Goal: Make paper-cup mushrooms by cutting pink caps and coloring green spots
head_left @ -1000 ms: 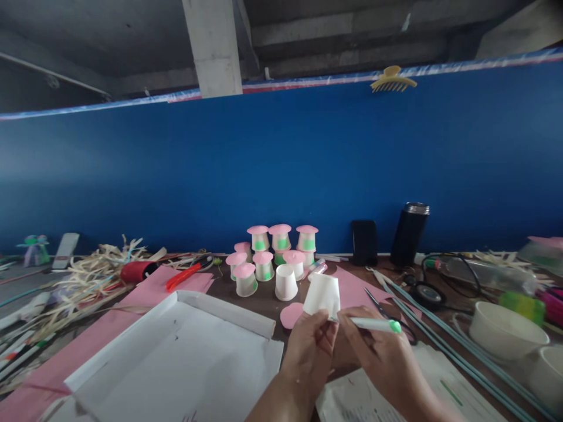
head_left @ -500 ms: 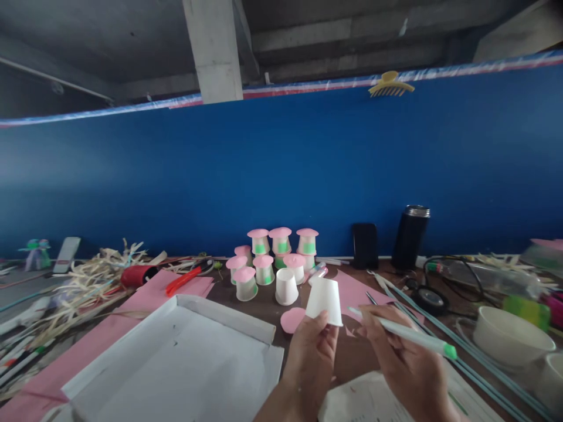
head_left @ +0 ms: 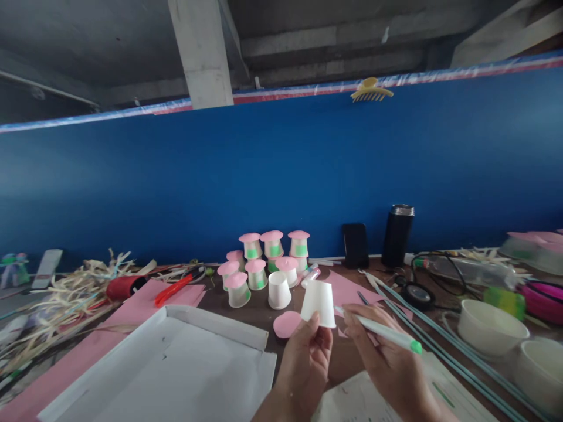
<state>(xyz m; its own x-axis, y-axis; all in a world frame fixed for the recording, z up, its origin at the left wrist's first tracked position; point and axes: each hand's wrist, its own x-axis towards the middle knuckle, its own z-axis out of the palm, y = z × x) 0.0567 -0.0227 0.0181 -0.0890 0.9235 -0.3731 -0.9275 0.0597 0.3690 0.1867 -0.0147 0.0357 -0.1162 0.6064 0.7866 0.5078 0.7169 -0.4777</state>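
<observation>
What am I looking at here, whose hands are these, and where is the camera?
The camera sits on a person's head, looking forward and down, so the two bare hands at the bottom are that person's own. The left hand holds a small white paper cup upside down. The right hand holds a white marker with a green cap, its tip near the cup. On the brown wooden table lie a flat white cardboard tray, pink paper sheets, finished pink-topped cups with green bands, a black flask and white bowls, before a blue wall.
</observation>
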